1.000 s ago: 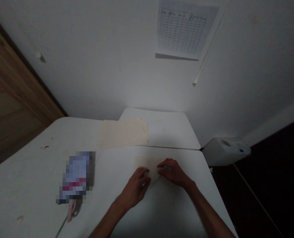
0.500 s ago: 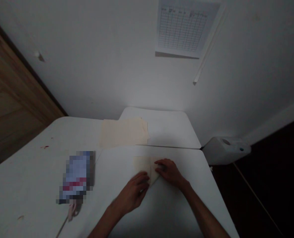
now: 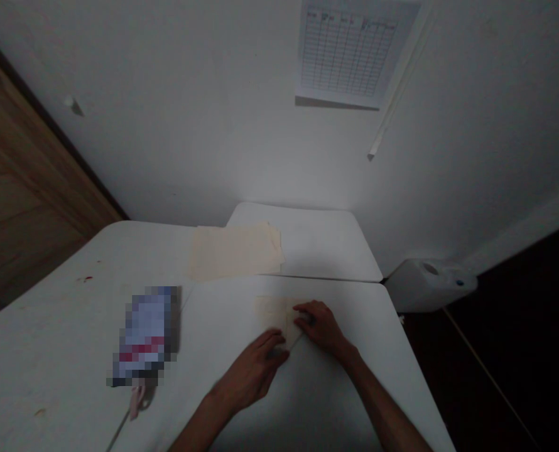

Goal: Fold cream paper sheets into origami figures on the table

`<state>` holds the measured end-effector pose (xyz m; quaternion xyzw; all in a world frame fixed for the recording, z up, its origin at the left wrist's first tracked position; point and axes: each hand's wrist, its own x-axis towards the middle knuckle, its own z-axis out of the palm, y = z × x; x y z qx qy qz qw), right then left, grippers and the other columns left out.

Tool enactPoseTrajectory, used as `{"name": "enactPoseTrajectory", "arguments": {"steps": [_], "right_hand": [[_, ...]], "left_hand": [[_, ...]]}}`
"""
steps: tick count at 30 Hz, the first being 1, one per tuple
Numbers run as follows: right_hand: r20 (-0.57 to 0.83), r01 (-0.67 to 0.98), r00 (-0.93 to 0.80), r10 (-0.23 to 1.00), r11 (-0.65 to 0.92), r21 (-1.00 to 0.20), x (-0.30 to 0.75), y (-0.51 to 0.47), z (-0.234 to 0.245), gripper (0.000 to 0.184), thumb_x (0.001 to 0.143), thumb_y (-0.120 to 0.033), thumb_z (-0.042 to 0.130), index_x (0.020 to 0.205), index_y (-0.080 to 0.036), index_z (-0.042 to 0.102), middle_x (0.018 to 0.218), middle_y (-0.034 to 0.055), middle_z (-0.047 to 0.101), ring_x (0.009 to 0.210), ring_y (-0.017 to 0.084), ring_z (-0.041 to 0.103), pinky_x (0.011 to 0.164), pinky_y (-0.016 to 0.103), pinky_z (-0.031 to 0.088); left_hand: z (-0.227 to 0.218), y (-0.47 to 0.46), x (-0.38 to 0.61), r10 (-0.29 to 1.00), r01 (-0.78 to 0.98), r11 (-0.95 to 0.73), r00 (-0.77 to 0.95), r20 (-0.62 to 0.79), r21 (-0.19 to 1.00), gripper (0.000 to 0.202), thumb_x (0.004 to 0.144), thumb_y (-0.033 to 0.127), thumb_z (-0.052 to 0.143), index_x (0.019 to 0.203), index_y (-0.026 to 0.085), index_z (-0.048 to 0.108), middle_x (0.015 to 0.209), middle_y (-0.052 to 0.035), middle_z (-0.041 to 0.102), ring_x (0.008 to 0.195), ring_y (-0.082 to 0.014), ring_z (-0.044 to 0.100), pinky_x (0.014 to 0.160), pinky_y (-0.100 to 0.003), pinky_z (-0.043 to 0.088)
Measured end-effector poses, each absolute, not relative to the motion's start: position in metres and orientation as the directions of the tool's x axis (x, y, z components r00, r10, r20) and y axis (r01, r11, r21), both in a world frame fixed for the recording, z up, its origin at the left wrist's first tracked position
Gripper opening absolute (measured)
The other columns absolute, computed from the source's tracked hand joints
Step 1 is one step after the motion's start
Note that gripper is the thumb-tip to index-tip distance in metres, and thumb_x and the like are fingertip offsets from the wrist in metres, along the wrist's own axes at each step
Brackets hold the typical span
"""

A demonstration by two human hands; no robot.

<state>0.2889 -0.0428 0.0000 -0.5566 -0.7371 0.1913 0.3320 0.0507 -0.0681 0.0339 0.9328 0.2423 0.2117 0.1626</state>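
A thin, cream, paper-like sheet (image 3: 271,307) lies on the smooth white counter (image 3: 213,333), just below the middle of the frame. The left hand (image 3: 255,364) is at its lower edge, and the right hand (image 3: 324,323) is at its right side. Both have bent fingers in a loose grip; I cannot tell if either pinches it. Bigger cream sheets (image 3: 232,251) lie farther up and left.

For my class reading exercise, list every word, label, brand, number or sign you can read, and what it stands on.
No text is readable.
Printed sheet on the wall: grid and header marks, too small and blurred.
Bluish item: pixelated, nothing legible.
Small pale sheet at left hand and right hand: no writing visible.
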Motion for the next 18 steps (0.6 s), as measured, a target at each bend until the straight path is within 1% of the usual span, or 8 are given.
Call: {"name": "enactPoseTrajectory", "arguments": {"steps": [6,12,18], "right_hand": [[0.281,0.678,-0.142,0.949,0.3,-0.671,0.2877,-0.0434,0.0009,0.026,0.082,-0.025,0.069,0.108,-0.025,0.068,0.099,0.0034,0.07,0.093,0.021,0.062,0.09,0.037,0.044],[0.301,0.677,-0.136,0.944,0.31,-0.668,0.2856,-0.0443,0.0035,0.029,0.081,-0.021,0.068,0.11,-0.023,0.066,0.102,0.0049,0.07,0.096,0.021,0.061,0.091,0.037,0.044],[0.288,0.678,-0.123,0.95,0.292,-0.674,0.284,-0.0446,0.0051,0.031,0.079,-0.02,0.068,0.11,-0.022,0.066,0.103,0.0051,0.069,0.096,0.022,0.061,0.091,0.037,0.044]], "left_hand": [[0.0306,-0.0686,0.0489,0.531,0.394,-0.82,0.795,0.293,0.415,0.034,0.087,0.009,0.046,0.112,0.019,0.065,0.123,-0.0126,0.058,0.128,-0.028,0.045,0.101,-0.045,0.049],[0.0253,-0.069,0.0483,0.533,0.382,-0.811,0.795,0.29,0.443,0.035,0.081,0.005,0.046,0.106,0.018,0.067,0.126,-0.0115,0.058,0.132,-0.0283,0.04,0.105,-0.046,0.045],[0.0252,-0.0694,0.0471,0.53,0.373,-0.81,0.796,0.292,0.452,0.033,0.082,0.006,0.046,0.105,0.017,0.066,0.126,-0.0121,0.058,0.132,-0.029,0.041,0.104,-0.047,0.046]]}}
